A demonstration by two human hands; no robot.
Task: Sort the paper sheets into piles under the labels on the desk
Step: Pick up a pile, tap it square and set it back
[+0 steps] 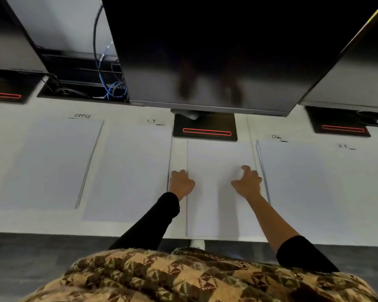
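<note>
A white stack of paper sheets lies in the middle of the desk in front of me. My left hand rests on the stack's left edge with fingers curled. My right hand presses on the stack's right side, fingers bent and spread. Handwritten labels run along the back: OFFICE, I.T, Clinic and H.R. A pile of sheets lies under OFFICE, another pile under I.T, and a third pile under Clinic.
A large dark monitor hangs over the back of the white desk, its black base with a red strip just behind the middle stack. Other monitor bases stand at far left and right. Blue cables sit in a tray behind.
</note>
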